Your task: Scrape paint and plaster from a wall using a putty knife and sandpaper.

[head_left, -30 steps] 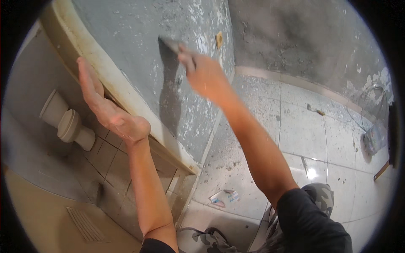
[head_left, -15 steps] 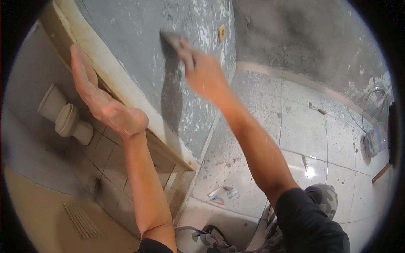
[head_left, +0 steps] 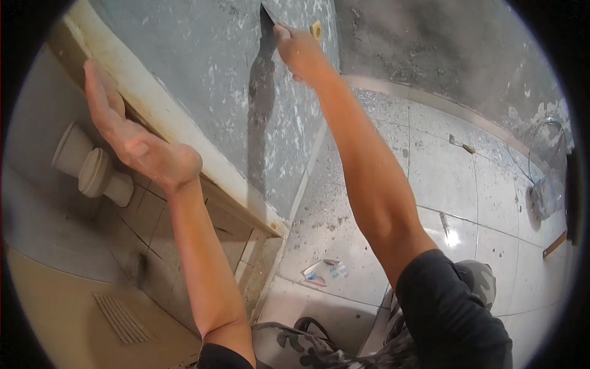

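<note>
Right hand (head_left: 299, 52) gripping scraper (head_left: 270, 14), tip up at patchy grey wall (head_left: 209, 74). My left hand (head_left: 138, 144) flat, holding nothing, along door frame (head_left: 165, 115). Scraper likely light, stiff, slightly springy toward thin end, not fragile. Best held by handle, clear of edge.

At 12 o'clock I see a thin scraper (head_left: 270, 15) with a dull grey metal blade against the wall (head_left: 215, 74), whose matt grey paint is rough and flaking pale. The door frame (head_left: 142, 86) at 10 looks smooth but stained. At 9 I get the toilet's (head_left: 95, 173) smooth ceramic. Glossy floor tiles (head_left: 442, 178) shine at 3, gritty in places, near a clear plastic bag (head_left: 545, 198). I read matt black cloth on the sleeve (head_left: 448, 307) at 4.
</note>
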`<act>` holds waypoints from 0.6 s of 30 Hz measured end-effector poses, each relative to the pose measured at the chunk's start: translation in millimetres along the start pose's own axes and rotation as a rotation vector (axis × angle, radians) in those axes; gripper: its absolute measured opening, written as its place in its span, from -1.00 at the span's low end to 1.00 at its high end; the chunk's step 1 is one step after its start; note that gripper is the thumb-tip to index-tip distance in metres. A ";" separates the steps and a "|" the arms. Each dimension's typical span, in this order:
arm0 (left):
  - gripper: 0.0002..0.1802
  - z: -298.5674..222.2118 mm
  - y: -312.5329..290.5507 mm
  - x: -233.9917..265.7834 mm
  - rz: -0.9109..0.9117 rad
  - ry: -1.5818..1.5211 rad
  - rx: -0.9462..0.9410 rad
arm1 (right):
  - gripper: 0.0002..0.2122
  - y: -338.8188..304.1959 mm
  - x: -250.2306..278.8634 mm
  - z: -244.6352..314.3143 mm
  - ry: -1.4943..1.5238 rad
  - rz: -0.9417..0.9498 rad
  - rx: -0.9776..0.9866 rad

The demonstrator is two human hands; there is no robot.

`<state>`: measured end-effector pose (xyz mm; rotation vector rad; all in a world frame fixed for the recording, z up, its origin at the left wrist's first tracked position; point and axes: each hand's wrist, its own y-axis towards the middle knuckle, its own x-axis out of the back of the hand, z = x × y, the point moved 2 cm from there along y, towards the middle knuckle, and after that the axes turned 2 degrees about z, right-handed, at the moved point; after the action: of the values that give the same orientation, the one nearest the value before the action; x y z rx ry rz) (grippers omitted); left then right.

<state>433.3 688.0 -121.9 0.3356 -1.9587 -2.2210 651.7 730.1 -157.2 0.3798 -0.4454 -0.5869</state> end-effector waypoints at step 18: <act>-0.04 2.1 -7.4 -3.9 0.006 -0.040 0.013 | -0.57 -52.1 -38.4 -24.8 -0.077 -0.152 0.298</act>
<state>436.6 692.0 -128.7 0.2896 -1.9925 -2.2286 612.5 718.5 -213.2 0.6822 -0.5834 -0.6862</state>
